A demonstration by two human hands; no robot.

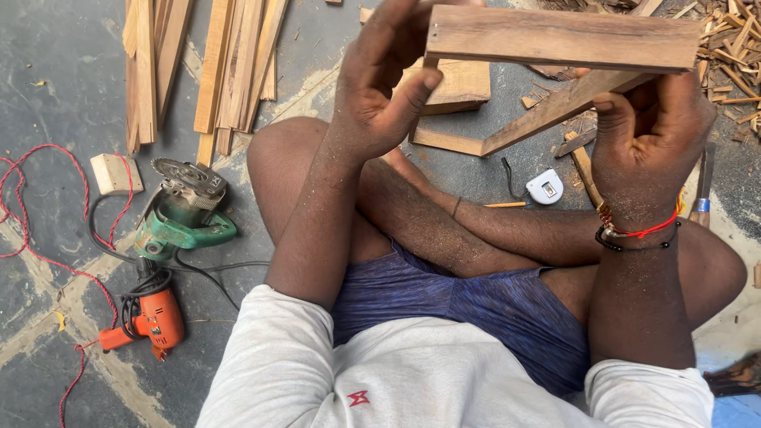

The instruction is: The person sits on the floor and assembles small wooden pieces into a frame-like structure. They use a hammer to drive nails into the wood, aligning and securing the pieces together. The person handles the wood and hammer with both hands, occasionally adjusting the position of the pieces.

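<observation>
I sit cross-legged on the floor and hold a small wooden frame (555, 40) made of joined slats up in front of me. My left hand (380, 79) grips the frame's left end, with the thumb pressed against the edge of the top slat. My right hand (650, 135) holds the right side from below, fingers curled around a slanting slat (547, 111). Both hands and forearms are dusted with sawdust. A red thread and a dark bead band circle my right wrist.
A green circular saw (182, 210) and an orange drill (151, 317) lie on the floor at left, with red (47, 261) and black cords. Wooden slats (214, 63) are stacked at the top left. A white tape measure (545, 187) and wood scraps (737, 55) lie at right.
</observation>
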